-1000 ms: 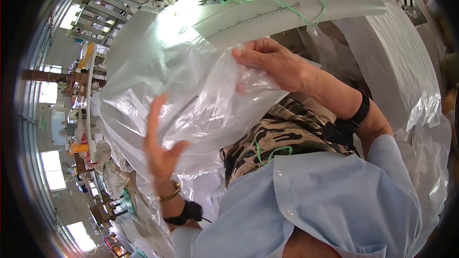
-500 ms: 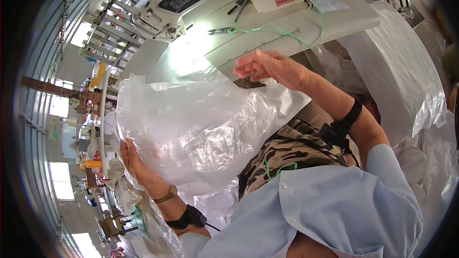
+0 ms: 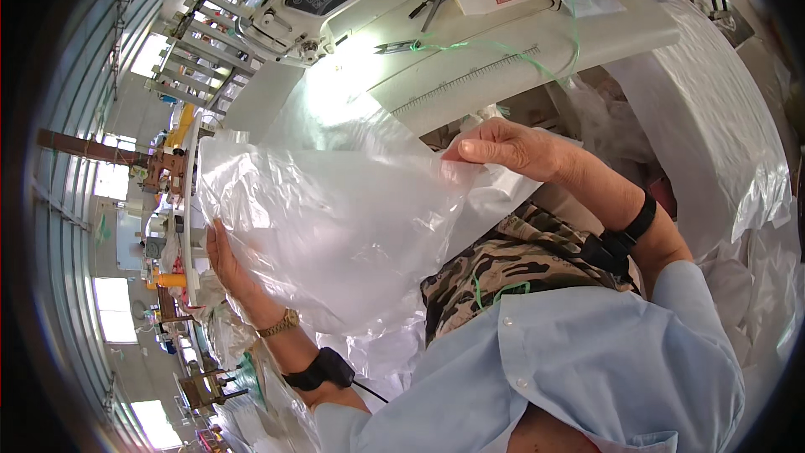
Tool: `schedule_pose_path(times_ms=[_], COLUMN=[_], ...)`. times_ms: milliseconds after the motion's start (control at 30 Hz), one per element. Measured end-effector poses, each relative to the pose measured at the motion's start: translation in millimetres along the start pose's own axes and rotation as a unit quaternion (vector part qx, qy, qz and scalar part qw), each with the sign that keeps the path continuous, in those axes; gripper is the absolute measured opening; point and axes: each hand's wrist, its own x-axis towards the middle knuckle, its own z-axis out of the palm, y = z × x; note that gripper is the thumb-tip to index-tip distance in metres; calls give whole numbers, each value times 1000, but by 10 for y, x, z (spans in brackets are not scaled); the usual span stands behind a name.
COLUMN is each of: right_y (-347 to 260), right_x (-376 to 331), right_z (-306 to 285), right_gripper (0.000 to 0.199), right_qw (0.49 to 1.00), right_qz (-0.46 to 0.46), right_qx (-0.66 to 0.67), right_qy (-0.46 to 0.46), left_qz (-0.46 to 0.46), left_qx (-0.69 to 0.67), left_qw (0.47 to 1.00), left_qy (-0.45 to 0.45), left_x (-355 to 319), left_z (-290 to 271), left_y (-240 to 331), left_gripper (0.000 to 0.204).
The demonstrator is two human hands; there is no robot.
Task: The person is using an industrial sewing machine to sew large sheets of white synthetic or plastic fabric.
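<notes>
A large translucent plastic sheet (image 3: 335, 210) spreads in front of me, wrinkled and shiny, its far part lying under the bright lamp of a sewing machine (image 3: 289, 38). At its left edge my left hand (image 3: 231, 268) is closed on it, with the thumb side blurred behind the film. My right hand (image 3: 507, 151) pinches the sheet's right edge between thumb and fingers, just off the near edge of the machine table (image 3: 511, 46).
Scissors-like snips (image 3: 396, 47) and green string (image 3: 470, 44) lie on the table beside a printed ruler scale. More plastic sheeting (image 3: 704, 109) drapes over the right side. Plastic also covers my lap area, below camouflage cloth (image 3: 511, 260).
My right hand has come down from above the sheet and taken hold of its right edge. The sheet's upper left part has shifted, and its wrinkles differ. My left hand stays at the left edge.
</notes>
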Motion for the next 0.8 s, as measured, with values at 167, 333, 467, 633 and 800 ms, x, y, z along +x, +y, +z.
schedule_pose_path(times_ms=[167, 333, 467, 633, 800], right_y=[-63, -55, 88, 206, 137], right_x=[45, 114, 178, 284, 236], right_z=[4, -12, 96, 93, 65], right_gripper=[66, 58, 37, 18, 25], right_qw=[994, 996, 997, 999, 984], right_qz=[-43, -24, -27, -35, 65], right_qx=[101, 80, 66, 5, 162], right_qy=[-9, -12, -17, 7, -33], left_qz=[-87, -57, -42, -61, -79], left_qx=[-85, 68, 130, 90, 44], left_qw=[991, 996, 989, 994, 988], left_qy=[-52, -15, -50, -22, -125], left_x=[210, 383, 498, 510, 688], left_z=[-42, -119, -169, -167, -217], left_y=[-262, -470, -591, -626, -595], left_gripper=[45, 55, 50, 56, 54])
